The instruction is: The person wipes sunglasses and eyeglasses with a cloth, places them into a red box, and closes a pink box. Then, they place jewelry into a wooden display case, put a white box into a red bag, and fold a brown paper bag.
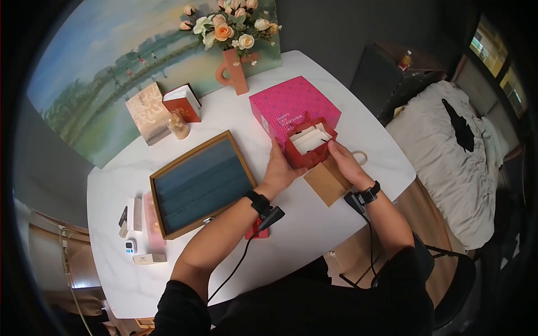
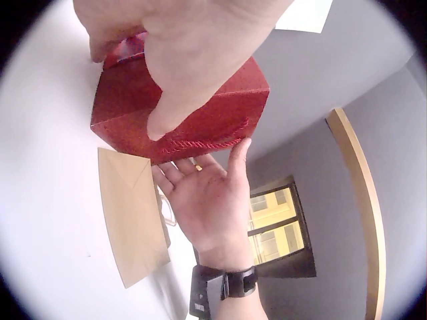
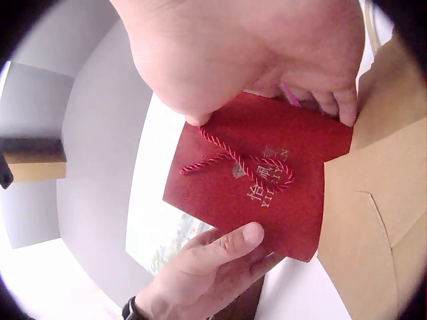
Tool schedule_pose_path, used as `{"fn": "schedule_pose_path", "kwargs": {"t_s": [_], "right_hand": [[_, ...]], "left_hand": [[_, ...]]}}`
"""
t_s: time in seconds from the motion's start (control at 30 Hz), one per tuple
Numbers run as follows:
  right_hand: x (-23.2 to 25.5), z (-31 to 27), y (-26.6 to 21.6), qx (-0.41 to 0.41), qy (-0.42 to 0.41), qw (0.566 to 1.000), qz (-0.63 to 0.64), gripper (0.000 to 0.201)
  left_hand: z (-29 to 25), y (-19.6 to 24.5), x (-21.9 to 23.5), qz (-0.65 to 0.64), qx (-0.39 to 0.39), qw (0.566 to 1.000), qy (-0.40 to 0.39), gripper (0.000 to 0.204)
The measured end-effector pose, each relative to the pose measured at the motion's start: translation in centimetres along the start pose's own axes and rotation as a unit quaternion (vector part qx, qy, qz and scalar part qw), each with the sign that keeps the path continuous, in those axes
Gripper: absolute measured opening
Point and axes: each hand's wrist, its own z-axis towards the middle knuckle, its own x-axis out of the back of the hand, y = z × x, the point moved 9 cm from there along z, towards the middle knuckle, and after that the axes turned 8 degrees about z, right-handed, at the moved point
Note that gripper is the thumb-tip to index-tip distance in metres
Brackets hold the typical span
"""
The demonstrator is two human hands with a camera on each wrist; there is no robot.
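A small red gift bag [image 1: 307,161] stands in front of the pink patterned box [image 1: 297,101], its open top showing white contents [image 1: 310,138]. My left hand [image 1: 282,169] holds its left side, thumb across the front face. On the opposite side my right hand [image 1: 348,163] grips the bag, thumb up by the rim. A twisted red rope handle [image 3: 275,165] hangs over the face with printed lettering in the right wrist view. Beside and partly under the right hand lies a brown kraft paper bag [image 1: 326,183] with a pale handle.
A wood-framed tray [image 1: 241,147] with a dark blue inside lies left of my forearm. Small boxes [image 1: 134,214] and a white gadget [image 1: 130,246] sit farther left. Two books [image 1: 147,112], a glass jar [image 1: 177,126] and a flower vase [image 1: 236,73] stand at the back.
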Motion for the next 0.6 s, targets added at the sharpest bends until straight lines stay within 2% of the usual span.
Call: {"fn": "schedule_pose_path", "kwargs": {"t_s": [0.07, 0.13, 0.17, 0.2, 0.23, 0.3, 0.33, 0.37, 0.43, 0.5, 0.53, 0.6], "right_hand": [[-0.3, -0.5, -0.7, 0.001, -0.001, 1.0, -0.009, 0.064], [0.4, -1.3, -2.9, 0.047, 0.073, 0.99, -0.112, 0.057], [0.7, -2.1, -3.3, 0.042, 0.071, 0.99, -0.112, 0.057], [2.2, -3.5, -3.7, 0.039, 0.119, 0.975, -0.183, 0.053], [3.3, -4.5, -4.2, 0.04, 0.156, 0.954, -0.252, 0.05], [3.1, -7.1, -2.5, 0.035, 0.131, 0.953, -0.271, 0.039], [2.2, -8.4, -1.4, 0.027, 0.128, 0.964, -0.233, 0.045], [0.9, -9.7, -1.7, 0.039, 0.119, 0.942, -0.311, 0.057], [-0.4, -11.1, -0.4, 0.051, 0.101, 0.918, -0.379, 0.067], [-0.3, -11.5, 0.5, 0.056, 0.108, 0.882, -0.456, 0.066], [-0.4, -11.2, 1.4, 0.069, 0.093, 0.885, -0.45, 0.066], [1.1, -11.2, 2.5, 0.082, 0.155, 0.877, -0.447, 0.051]], "left_hand": [[-0.4, 0.6, 0.5, 0.028, 0.019, 0.999, -0.011, 0.145], [-1.4, 2.4, 2.0, 0.058, 0.038, 0.997, -0.023, 0.144], [-2.2, 2.8, 2.7, 0.071, 0.067, 0.995, -0.036, 0.142], [-3.6, 3.2, 3.6, 0.083, 0.104, 0.99, -0.046, 0.14], [-4.9, 5.9, 5.8, 0.024, 0.064, 0.998, -0.015, 0.131], [-8.6, 9.2, 8.6, 0.096, 0.027, 0.995, -0.031, 0.114], [-11.0, 11.2, 9.8, 0.09, -0.013, 0.994, -0.06, 0.099], [-13.4, 12.6, 10.9, 0.091, -0.048, 0.991, -0.087, 0.084], [-18.5, 12.9, 10.8, 0.12, -0.093, 0.967, -0.203, 0.065], [-22.6, 13.3, 11.6, 0.095, -0.079, 0.943, -0.309, 0.055], [-23.9, 12.7, 12.5, 0.104, -0.069, 0.948, -0.294, 0.055], [-26.8, 11.0, 14.9, 0.121, -0.077, 0.959, -0.243, 0.048]]}}
